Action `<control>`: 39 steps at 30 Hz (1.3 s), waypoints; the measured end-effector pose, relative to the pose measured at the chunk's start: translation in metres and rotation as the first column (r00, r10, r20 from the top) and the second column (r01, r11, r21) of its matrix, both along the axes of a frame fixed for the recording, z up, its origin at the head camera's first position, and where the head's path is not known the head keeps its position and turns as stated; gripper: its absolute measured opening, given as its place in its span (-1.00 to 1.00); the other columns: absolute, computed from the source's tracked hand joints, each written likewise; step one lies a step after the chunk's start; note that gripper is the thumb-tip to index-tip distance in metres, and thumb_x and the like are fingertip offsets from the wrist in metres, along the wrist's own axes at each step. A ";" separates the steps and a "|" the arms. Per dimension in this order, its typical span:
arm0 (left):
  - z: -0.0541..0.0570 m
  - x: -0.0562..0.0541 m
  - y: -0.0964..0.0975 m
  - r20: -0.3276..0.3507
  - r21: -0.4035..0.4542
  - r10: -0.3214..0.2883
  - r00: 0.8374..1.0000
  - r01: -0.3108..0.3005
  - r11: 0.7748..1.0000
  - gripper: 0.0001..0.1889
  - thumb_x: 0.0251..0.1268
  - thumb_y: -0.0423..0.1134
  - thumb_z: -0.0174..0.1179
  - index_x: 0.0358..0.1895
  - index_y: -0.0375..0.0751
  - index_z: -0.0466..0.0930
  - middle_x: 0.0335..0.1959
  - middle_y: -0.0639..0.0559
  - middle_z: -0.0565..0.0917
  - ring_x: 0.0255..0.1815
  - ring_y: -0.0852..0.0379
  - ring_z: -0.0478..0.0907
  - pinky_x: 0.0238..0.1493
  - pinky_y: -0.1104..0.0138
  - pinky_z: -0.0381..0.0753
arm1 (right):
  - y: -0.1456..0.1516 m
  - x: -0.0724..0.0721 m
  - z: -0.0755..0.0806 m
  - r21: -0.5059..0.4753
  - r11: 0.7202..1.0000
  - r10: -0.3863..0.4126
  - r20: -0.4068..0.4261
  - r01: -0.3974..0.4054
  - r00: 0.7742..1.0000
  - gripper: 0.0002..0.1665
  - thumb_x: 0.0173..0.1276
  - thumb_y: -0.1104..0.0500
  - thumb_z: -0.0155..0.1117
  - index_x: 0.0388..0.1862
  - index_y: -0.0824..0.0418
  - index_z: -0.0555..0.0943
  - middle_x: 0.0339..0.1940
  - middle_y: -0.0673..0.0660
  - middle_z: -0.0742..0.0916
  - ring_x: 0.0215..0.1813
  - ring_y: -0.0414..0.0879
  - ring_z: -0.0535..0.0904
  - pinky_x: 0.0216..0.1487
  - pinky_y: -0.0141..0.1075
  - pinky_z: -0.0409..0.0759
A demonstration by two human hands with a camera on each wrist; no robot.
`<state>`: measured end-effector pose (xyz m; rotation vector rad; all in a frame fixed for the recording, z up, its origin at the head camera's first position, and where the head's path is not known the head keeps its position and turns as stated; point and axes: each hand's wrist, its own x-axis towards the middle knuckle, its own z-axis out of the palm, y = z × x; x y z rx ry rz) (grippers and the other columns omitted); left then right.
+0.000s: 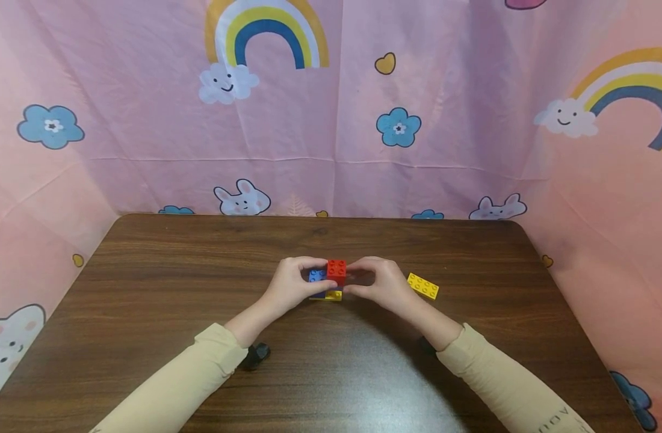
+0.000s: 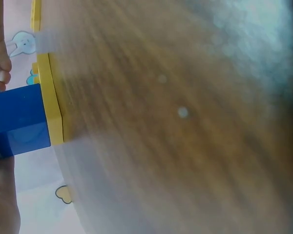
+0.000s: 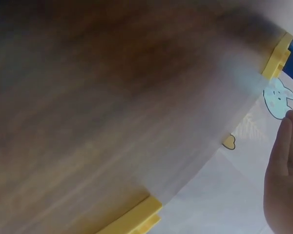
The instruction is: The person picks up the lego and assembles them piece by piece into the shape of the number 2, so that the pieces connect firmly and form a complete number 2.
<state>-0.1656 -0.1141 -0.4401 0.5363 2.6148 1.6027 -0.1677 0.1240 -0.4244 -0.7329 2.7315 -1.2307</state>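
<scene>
A small stack of toy bricks stands on the table, with a yellow brick at its base, a blue brick above that, and a square red brick on top at the right. My left hand pinches the red brick, its thumb across the front and a fingertip at the back left corner. From the right, my right hand reaches in, fingertips right at the red brick's side. The left wrist view shows a blue brick on a thin yellow brick. The red brick is outside both wrist views.
Another yellow brick lies flat to the right of the right hand. Dark objects sit beneath both wrists, one of them a black piece by the left sleeve. Pink printed cloth surrounds the wooden table at the back and sides.
</scene>
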 end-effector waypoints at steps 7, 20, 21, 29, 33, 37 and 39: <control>0.000 0.000 0.000 0.006 -0.007 0.002 1.000 -0.002 1.000 -0.55 0.15 -0.26 0.63 0.12 -0.30 0.80 0.09 -0.20 0.83 0.07 -0.12 0.78 0.14 0.01 0.82 | 0.008 -0.001 0.005 -0.085 0.996 0.003 0.026 -0.001 1.000 -0.53 0.24 0.24 0.65 0.13 0.30 0.77 0.04 0.21 0.86 0.05 0.09 0.82 0.13 -0.04 0.83; -0.002 -0.002 0.000 -0.012 -0.048 0.020 1.000 -0.020 0.999 -0.54 0.13 -0.24 0.64 0.11 -0.31 0.80 0.09 -0.20 0.83 0.11 -0.14 0.76 0.20 -0.07 0.77 | 0.029 -0.003 0.015 -0.132 0.991 -0.026 0.013 0.028 1.000 -0.53 0.27 0.28 0.62 0.15 0.37 0.75 0.02 0.28 0.84 0.05 0.16 0.81 0.13 0.00 0.82; -0.002 -0.002 0.001 -0.016 -0.053 0.021 1.000 -0.022 0.998 -0.54 0.13 -0.23 0.64 0.10 -0.31 0.80 0.08 -0.20 0.83 0.11 -0.14 0.76 0.20 -0.06 0.77 | 0.031 -0.003 0.016 -0.130 0.991 -0.033 0.013 0.034 0.999 -0.53 0.27 0.28 0.62 0.15 0.36 0.75 0.02 0.27 0.84 0.05 0.16 0.81 0.13 0.00 0.82; -0.002 -0.002 0.000 -0.004 -0.059 0.027 1.000 -0.027 0.998 -0.54 0.12 -0.24 0.65 0.10 -0.31 0.80 0.09 -0.21 0.83 0.10 -0.13 0.76 0.18 -0.04 0.78 | 0.052 -0.006 0.019 -0.143 0.986 -0.084 0.004 0.084 0.996 -0.58 0.27 0.31 0.61 0.12 0.29 0.78 0.03 0.26 0.85 0.01 0.14 0.82 0.12 0.05 0.81; -0.002 -0.002 0.000 0.001 -0.055 0.026 1.000 -0.026 0.998 -0.53 0.12 -0.23 0.65 0.10 -0.31 0.80 0.09 -0.21 0.83 0.11 -0.14 0.76 0.18 -0.04 0.78 | 0.063 -0.007 0.021 -0.149 0.983 -0.108 0.009 0.108 0.994 -0.59 0.29 0.31 0.60 0.12 0.30 0.78 0.05 0.27 0.84 0.01 0.16 0.82 0.08 -0.11 0.84; -0.003 -0.003 0.000 -0.003 -0.053 0.019 1.000 -0.019 0.998 -0.53 0.12 -0.22 0.65 0.10 -0.32 0.80 0.09 -0.21 0.83 0.10 -0.13 0.76 0.16 -0.03 0.79 | 0.074 -0.006 0.024 -0.139 0.981 -0.132 0.010 0.132 0.991 -0.59 0.32 0.31 0.57 0.14 0.31 0.77 0.07 0.27 0.84 0.02 0.17 0.82 0.06 -0.26 0.83; -0.003 -0.003 0.000 -0.008 -0.053 0.019 1.000 -0.020 0.998 -0.52 0.11 -0.22 0.65 0.10 -0.32 0.80 0.08 -0.21 0.83 0.09 -0.12 0.76 0.15 -0.02 0.79 | 0.079 -0.006 0.024 -0.124 0.981 -0.149 0.011 0.149 0.989 -0.60 0.33 0.30 0.57 0.15 0.28 0.77 0.07 0.26 0.84 0.03 0.15 0.81 0.06 -0.24 0.84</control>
